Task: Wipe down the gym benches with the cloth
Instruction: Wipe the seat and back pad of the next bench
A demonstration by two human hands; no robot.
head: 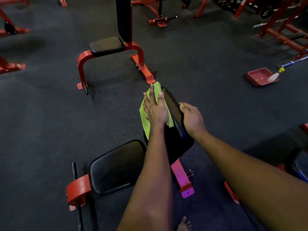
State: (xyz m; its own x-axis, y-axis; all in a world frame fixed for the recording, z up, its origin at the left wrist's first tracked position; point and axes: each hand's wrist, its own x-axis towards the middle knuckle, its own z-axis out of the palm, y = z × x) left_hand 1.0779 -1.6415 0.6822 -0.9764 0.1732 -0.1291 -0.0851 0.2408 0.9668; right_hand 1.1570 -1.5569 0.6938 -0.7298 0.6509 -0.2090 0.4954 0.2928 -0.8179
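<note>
On backrest (172, 104): L hand (155, 110) presses cloth (144, 120), R hand (193, 119) grips

This is looking like a gym: a red-framed bench (106, 46) with black pads is standing on dark speckled rubber flooring (41, 114). Behind it more red machine frames (160, 22) are crowding in, and to its right a barbell (293, 62) is lying.

A lime-green cloth (145, 125) lies draped against the upright black backrest (173, 104) of the red-framed bench (116, 167).
</note>
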